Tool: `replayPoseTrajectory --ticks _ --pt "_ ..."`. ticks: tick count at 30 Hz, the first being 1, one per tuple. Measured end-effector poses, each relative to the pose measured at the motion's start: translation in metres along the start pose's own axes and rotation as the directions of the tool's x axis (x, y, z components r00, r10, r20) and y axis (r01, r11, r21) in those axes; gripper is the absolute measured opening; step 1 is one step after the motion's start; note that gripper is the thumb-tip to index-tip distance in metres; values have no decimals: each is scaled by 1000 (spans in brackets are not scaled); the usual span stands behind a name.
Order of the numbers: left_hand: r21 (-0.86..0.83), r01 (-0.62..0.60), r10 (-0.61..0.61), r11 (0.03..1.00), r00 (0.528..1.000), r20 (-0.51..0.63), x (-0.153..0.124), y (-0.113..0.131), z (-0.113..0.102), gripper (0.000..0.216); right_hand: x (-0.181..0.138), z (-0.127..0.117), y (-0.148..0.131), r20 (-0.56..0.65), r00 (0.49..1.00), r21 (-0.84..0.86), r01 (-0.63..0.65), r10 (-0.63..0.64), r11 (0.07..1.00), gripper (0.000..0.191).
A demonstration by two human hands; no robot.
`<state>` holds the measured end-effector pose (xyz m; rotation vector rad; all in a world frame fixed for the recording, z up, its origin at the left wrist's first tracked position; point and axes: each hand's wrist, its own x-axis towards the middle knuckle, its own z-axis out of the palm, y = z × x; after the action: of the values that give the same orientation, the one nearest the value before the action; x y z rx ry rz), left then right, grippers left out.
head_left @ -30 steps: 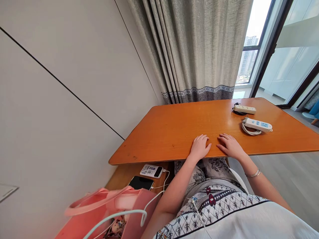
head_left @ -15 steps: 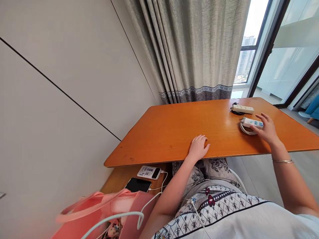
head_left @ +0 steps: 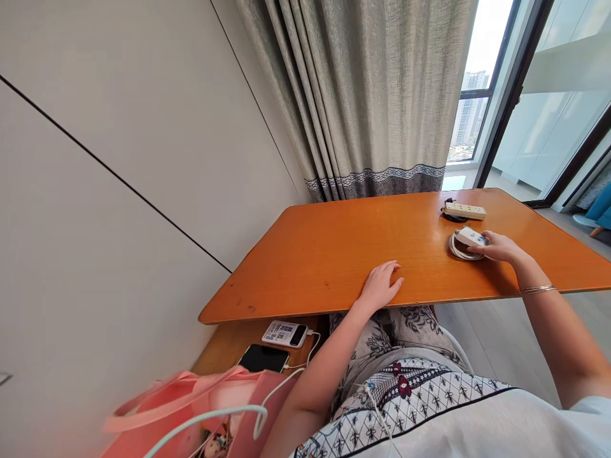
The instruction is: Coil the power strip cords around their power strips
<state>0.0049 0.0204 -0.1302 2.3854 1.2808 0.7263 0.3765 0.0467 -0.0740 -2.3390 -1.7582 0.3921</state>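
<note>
Grasp step apparent: right hand [head_left: 496, 247] clasped the near strip [head_left: 470, 236] by its right end; left hand [head_left: 380, 284] lay open on the table [head_left: 334, 248]. Any lift likely required controlling the cord [head_left: 458, 254].

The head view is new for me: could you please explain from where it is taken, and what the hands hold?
There is no machine here: these are a person's bare hands, seen by a camera worn on the head. The left hand rests on the orange-brown table, holding nothing. The right hand grips one end of a white power strip with a coiled pale cord; whether it is lifted, I cannot tell. Farther back lies a cream power strip with a black cord.
</note>
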Motion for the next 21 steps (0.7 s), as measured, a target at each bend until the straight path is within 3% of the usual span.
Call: replayPoseTrajectory --ticks 6,9,12,15,17,19,21 --pt "-197 23 -18 980 999 27 5 8 5 51 -23 26 -61 -9 997 46 82 -82 996 54" --pt "-213 -26 34 977 999 33 7 17 8 61 -36 36 -92 84 988 285 102 -130 953 52" --pt "-121 -29 27 992 1000 -15 9 20 4 70 -46 41 -108 288 924 689 -17 -252 725 49" --pt "-59 -15 11 998 997 -81 12 9 -6 42 -50 40 -109 428 824 851 -229 -371 472 44" --pt "-95 -30 19 995 993 -119 15 -4 -15 19 -49 38 -105 463 800 866 -317 -381 386 40" --pt "-214 -63 20 975 981 -195 21 -19 -25 15 -47 37 -98 467 810 871 -352 -355 344 37" --pt "-401 -58 -79 914 946 -316 28 -35 -35 12 -45 36 -91 463 823 871 -353 -330 341 34"
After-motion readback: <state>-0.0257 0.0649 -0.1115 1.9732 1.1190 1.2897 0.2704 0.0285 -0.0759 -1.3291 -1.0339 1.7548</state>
